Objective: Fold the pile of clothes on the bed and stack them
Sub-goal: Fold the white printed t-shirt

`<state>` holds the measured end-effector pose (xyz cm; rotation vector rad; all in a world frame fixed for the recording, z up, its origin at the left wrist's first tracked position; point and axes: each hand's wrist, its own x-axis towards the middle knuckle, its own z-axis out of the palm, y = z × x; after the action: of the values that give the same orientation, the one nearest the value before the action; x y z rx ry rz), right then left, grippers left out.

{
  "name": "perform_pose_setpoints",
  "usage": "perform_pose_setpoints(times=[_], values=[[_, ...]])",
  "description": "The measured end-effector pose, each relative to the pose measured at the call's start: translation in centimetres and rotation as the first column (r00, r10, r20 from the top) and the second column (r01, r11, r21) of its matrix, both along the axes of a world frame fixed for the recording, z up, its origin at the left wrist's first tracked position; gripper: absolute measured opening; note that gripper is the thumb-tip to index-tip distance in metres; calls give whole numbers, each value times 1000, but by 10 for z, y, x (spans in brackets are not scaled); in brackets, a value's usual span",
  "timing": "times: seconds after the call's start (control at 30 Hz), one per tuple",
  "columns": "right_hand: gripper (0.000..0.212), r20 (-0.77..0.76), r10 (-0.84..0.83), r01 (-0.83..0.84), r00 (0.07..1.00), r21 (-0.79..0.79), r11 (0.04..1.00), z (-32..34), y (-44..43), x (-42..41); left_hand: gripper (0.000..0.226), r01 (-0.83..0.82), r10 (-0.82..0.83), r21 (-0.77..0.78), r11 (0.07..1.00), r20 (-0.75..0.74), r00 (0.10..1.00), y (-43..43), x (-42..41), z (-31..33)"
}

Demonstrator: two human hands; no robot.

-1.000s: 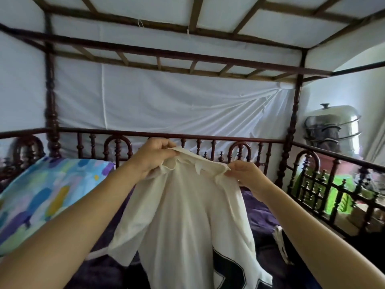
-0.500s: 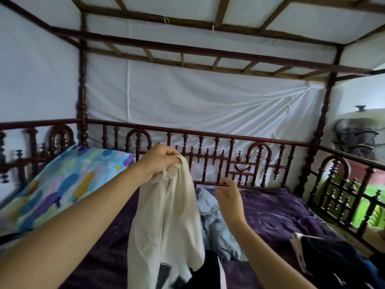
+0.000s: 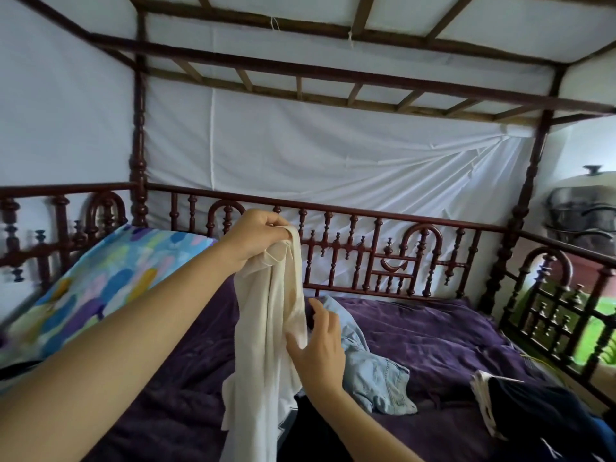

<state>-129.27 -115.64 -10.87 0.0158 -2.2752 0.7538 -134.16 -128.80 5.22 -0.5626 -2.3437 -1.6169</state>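
Fingers (image 3: 266, 233) of the left hand (image 3: 255, 236) are pinching a white shirt (image 3: 266, 345) up high (it is hanging down), while the right hand (image 3: 320, 348), fingers spread wide, is touching its side.

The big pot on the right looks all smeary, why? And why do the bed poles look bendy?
Head view: the metal pot sits at the frame's edge, smeared and dim. The wide-angle lens bows the bed posts and beams. The middle is sharper: the left hand gripping the cream shirt reads clearly.

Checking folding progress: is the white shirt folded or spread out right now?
Neither: the white shirt hangs bunched in a narrow drape, pinched at its top by the left hand; the open right hand touches its side.
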Motion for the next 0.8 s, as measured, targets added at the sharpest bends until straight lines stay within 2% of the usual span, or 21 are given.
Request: perform_pose_setpoints(times=[0.03, 0.1, 0.17, 0.27, 0.4, 0.43, 0.5, 0.57, 0.63, 0.67, 0.73, 0.77, 0.8], values=[[57, 65, -26, 27, 998, -6, 1000, 0, 4, -3, 19, 3, -3, 14, 1000, 7, 1000, -3, -1, 0], [44, 141, -15, 21, 990, -47, 999, 3, 10, -9, 21, 1, -1, 32, 999, 27, 1000, -8, -1, -2], [22, 161, 13, -9, 987, -27, 1000, 7, 15, -13, 19, -8, 6, 39, 999, 49, 999, -13, -1, -5], [18, 133, 49, -42, 990, -60, 997, 13, 27, -11, 18, -11, 3, 86, 996, 100, 995, -20, -1, -11], [37, -35, 76, -72, 996, 119, 990, 0, 15, 0, 14, -33, 10, 163, 986, 140, 990, -19, -1, -15], [41, -36, 101, -95, 994, 151, 984, -10, 6, 2, 11, -33, 11, 160, 987, 137, 990, -16, 0, -15], [56, -6, 136, -135, 991, 102, 986, -26, -10, 4, 9, -17, 1, 140, 990, 113, 994, -7, 4, -16], [75, 42, 68, -67, 997, -12, 998, -31, -23, 2, 9, 0, -10, 120, 993, 86, 996, -1, 9, -16], [85, 26, 13, -14, 1000, 7, 1000, -29, -26, -2, 9, 5, -13, 118, 993, 73, 997, 1, 11, -16], [80, 9, -25, 25, 1000, 11, 1000, -24, -25, -1, 10, 2, -11, 121, 993, 70, 997, 0, 12, -17], [51, 100, -81, 88, 992, -68, 994, -8, -17, -2, 11, -6, -3, 130, 991, 69, 998, -5, 13, -17], [38, 176, -64, 86, 982, -122, 989, -2, -10, -3, 11, -13, 3, 133, 991, 71, 997, -9, 12, -18], [30, 191, -17, 51, 981, -176, 983, 3, -2, -3, 11, -22, 12, 136, 991, 75, 997, -14, 11, -20]])
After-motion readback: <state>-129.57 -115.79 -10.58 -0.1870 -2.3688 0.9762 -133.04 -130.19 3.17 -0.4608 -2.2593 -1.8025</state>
